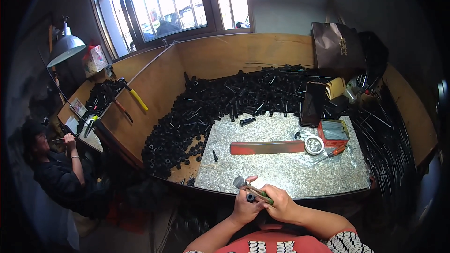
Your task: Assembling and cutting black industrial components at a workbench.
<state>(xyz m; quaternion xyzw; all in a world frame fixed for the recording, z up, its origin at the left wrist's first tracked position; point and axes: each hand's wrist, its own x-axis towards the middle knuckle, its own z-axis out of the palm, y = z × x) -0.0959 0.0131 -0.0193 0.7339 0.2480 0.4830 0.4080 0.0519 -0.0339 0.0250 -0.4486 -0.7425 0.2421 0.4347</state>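
1. A short black tube (251, 197) is sitting between the person's hands at the counter's front edge, left of the middle of that edge.
2. The left hand (246, 210) is grasping the tube from the left; its exact finger placement is staying partly hidden.
3. The right hand (280, 201) is gripping a green-handled tool (267, 200), which is slanting across the tube; the pictures are not showing its full shape.
4. A rounded grey piece (239, 182) is showing above the left hand; I cannot tell what it belongs to.
5. On the counter (276, 174), a long reddish bar (267, 148) is lying across the middle, its right end just beside a white round container (314, 145).
6. A red-handled screwdriver (336, 151) is lying toward the right edge, near a red box (333, 133) by the back right corner.
7. A small black pin (215, 156) is resting near the left edge, and another black tube (248, 121) is lying near the back edge.
8. A phone (312, 104) is resting at the back edge, before a heap of black parts (234, 91).
9. Beyond the right edge, thin black rods (391, 159) are lying bunched.
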